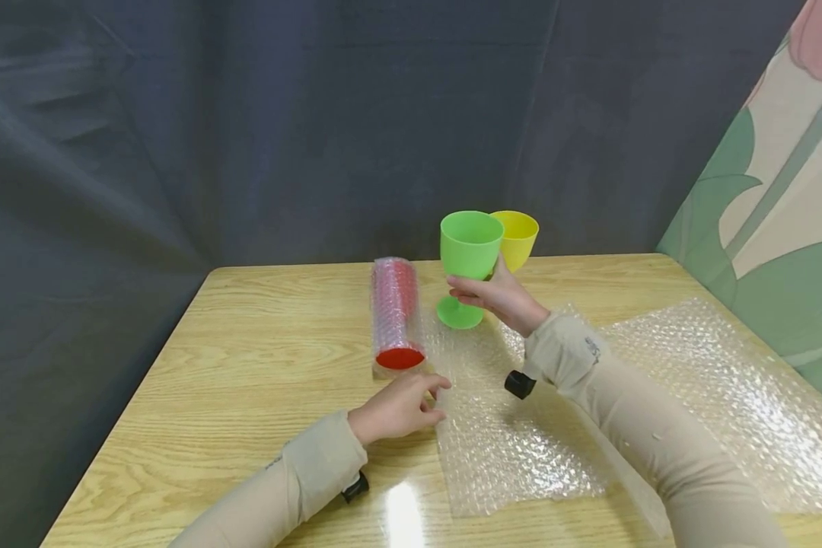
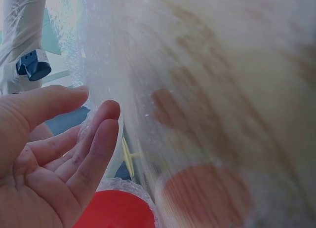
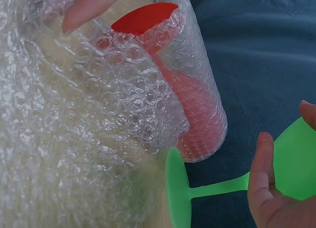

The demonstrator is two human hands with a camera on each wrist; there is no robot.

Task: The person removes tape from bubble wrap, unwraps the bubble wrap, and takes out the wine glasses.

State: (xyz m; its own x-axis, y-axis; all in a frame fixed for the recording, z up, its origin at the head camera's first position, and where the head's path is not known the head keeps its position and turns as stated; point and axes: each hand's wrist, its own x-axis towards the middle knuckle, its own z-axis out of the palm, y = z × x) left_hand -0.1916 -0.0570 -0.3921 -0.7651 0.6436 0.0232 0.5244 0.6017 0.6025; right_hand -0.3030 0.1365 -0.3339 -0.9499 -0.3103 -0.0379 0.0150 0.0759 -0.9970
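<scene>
At eleven o'clock from the bubble wrap, the right-hand grip curls round the green goblet. The right wrist view bares the goblet's stem, mostly covered in the head view. The left-hand grip, loosely parted, holds nothing beside the wrap's nine o'clock edge.

Materials and finishes. We see the green goblet and the yellow cup as smooth, opaque, plastic-looking ware with a soft, nearly matt sheen. The red goblet, of similar look, shows through clear, dimpled bubble wrap. We note the same glossy, blistered plastic film in the spread sheet. The surface bears wood grain under a sheen bright enough to mirror light; the backdrop appears as matt, creased dark cloth, the sleeves as soft matt fabric.
</scene>
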